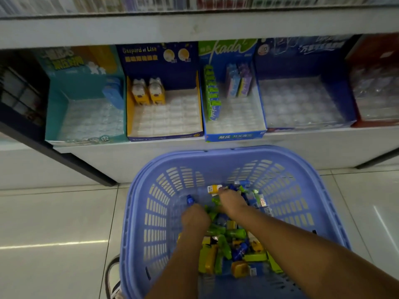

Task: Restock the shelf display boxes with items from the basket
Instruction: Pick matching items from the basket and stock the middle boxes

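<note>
A lilac plastic basket (pixel 151 212) stands on the floor before the shelf, holding several small green, yellow and blue packaged items (pixel 228 244). Both hands reach down into it. My left hand (pixel 194 216) has its fingers curled down among the items by a blue item (pixel 190 200); what it holds is hidden. My right hand (pixel 232 201) lies over the pile with fingertips at a yellow-and-white item (pixel 213 188). On the shelf stand a teal display box (pixel 56 108), a yellow-sided box (pixel 130 108) with two bear-shaped items (pixel 148 91), and a blue Kada box (pixel 235 135) with green packs.
A large dark blue display box (pixel 306 67) and a red box (pixel 371 59) sit to the right on the shelf. A dark rack (pixel 19 93) is at the left. My shoe (pixel 113 277) is beside the basket on the tiled floor (pixel 54 223).
</note>
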`<state>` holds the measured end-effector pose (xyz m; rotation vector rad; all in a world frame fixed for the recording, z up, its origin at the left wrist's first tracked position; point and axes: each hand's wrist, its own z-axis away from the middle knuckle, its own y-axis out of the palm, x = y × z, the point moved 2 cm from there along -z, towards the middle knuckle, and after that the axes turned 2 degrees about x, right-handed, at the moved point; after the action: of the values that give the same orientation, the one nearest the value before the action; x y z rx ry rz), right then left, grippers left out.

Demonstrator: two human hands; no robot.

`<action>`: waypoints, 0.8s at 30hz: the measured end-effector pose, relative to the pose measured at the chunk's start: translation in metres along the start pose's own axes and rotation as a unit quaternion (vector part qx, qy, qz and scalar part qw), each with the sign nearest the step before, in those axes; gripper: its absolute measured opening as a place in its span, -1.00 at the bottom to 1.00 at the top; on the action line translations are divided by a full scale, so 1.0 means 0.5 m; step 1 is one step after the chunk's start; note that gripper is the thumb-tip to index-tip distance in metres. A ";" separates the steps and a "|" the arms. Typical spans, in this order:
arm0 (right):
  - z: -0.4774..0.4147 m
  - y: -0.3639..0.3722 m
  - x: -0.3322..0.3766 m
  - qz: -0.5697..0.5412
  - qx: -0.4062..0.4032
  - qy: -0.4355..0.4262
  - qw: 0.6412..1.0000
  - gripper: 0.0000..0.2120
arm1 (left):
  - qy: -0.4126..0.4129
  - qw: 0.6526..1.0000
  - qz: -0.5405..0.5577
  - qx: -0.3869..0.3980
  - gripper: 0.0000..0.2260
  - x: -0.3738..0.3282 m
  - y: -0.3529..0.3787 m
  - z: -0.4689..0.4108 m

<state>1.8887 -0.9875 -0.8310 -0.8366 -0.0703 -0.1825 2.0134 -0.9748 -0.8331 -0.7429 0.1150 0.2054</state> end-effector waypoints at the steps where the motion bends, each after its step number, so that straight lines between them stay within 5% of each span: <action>1: 0.005 -0.004 -0.004 -0.042 0.009 0.007 0.999 -0.66 | -0.008 0.999 0.040 0.005 -0.67 0.002 -0.013 0.003; 5: 0.048 -0.046 -0.031 -0.292 -0.065 0.000 0.954 -0.78 | 0.002 0.968 0.239 0.074 -0.73 0.007 -0.067 0.013; 10: 0.151 -0.136 -0.084 -0.577 -0.092 -0.051 0.810 -0.74 | 0.075 0.858 0.498 0.096 -0.75 -0.063 -0.138 0.088; 13: 0.228 -0.195 -0.104 -0.607 -0.115 -0.124 0.777 -0.73 | 0.183 0.791 0.556 0.178 -0.86 -0.115 -0.185 0.162; 20: 0.350 -0.309 -0.139 -0.645 -0.232 -0.176 0.706 -0.83 | 0.320 0.771 0.537 0.118 -0.88 -0.206 -0.250 0.271; 24: 0.392 -0.354 -0.170 -0.631 -0.271 -0.174 0.706 -0.87 | 0.364 0.734 0.560 0.121 -0.95 -0.248 -0.269 0.300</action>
<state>1.7736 -0.9467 -0.5819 -1.2888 -1.0145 -1.4098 1.9278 -0.9873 -0.6129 -0.3628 1.3490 1.0299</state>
